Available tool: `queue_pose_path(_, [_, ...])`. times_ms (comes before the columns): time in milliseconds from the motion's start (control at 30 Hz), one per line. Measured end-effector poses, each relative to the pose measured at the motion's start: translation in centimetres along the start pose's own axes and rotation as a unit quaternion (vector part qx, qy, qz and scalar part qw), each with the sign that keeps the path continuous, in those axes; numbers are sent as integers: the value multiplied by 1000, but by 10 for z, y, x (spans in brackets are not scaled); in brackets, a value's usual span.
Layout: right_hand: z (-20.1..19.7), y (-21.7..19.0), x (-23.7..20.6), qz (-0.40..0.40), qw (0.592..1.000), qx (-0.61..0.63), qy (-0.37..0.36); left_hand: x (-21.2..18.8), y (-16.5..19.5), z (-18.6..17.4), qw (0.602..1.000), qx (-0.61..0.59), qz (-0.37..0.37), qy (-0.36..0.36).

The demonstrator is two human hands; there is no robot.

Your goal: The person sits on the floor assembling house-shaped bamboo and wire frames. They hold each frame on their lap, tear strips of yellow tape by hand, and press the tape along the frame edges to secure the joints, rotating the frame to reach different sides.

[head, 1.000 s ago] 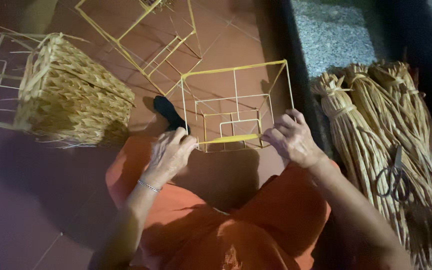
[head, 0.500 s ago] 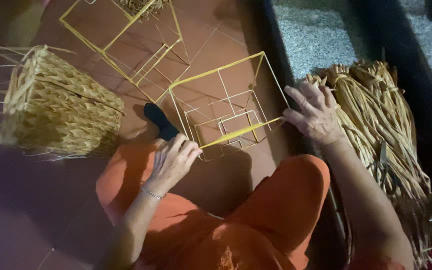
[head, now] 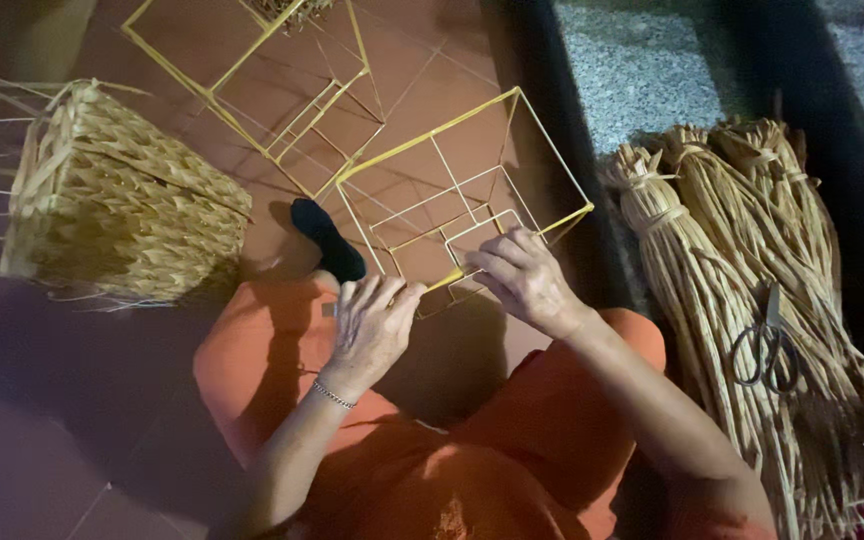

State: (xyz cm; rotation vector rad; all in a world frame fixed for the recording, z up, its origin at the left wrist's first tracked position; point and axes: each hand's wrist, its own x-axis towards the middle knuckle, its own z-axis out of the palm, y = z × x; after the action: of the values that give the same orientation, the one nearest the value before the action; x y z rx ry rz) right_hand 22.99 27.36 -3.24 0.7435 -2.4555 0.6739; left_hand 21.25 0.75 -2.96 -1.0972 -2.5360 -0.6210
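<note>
A yellow wire basket frame (head: pixel 457 190) stands tilted on the red tiled floor in front of my knees. My left hand (head: pixel 372 325) grips its near bottom edge at the left. My right hand (head: pixel 527 280) pinches the same near edge a little to the right, fingers curled on the wire. Both arms reach out over my orange trousers (head: pixel 432 440).
A finished woven straw basket (head: pixel 117 205) lies at the left. A second empty yellow frame (head: pixel 262 80) rests behind. A black sock-clad foot (head: pixel 327 240) lies by the frame. Bundles of dried straw (head: pixel 742 290) with scissors (head: pixel 767 345) on top lie at the right, beside a grey stone step (head: pixel 642 70).
My right hand came back from beside the straw bundles to the near edge of the frame. The frame has tipped and turned a little. My left hand kept its hold.
</note>
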Motion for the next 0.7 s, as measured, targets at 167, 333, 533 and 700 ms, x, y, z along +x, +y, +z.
queue_pose_path(167, [13, 1, 7, 34, 999, 12, -32, 1, -1, -7, 1000, -9, -19, -23])
queue_pose_path(333, [13, -3, 10, 19, 997, -21, -67, 1, 6, -18, 996, 77, -11, -49])
queue_pose_path(533, [15, -11, 7, 12, 999, 12, -45, 5, 15, -21, 992, 84, 0, -98])
queue_pose_path(700, [25, -9, 7, 12, 999, -9, -49, 14, 23, 18, 997, -29, -44, -55])
